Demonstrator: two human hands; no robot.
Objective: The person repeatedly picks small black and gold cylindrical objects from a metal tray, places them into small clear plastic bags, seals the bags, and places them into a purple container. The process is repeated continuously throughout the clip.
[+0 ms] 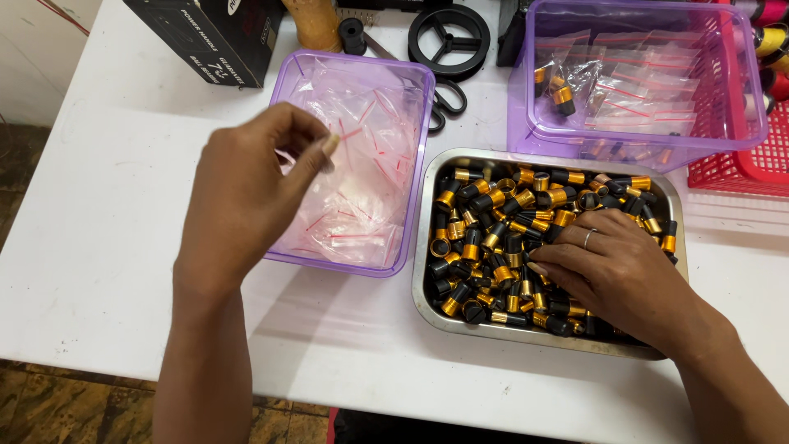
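While poised over the purple bin (411, 90) of clear zip bags (362, 189) at left, left hand (246, 193) pinching thumb to forefinger, seemingly on one thin, limp, slippery bag; best taken by an edge. Right of it, right hand (620, 275) spread flat among small black-and-gold caps (493, 238) filling the steel tray (427, 271): hard, light, likely to roll; gripped by the sides.

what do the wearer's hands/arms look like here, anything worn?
Both forearms are bare: no sleeves, gloves, watch or wristband in view. The right hand wears a plain thin silver-coloured ring on one finger. The left hand shows no ring or other jewellery; its fingernails are unpainted and a bit long.
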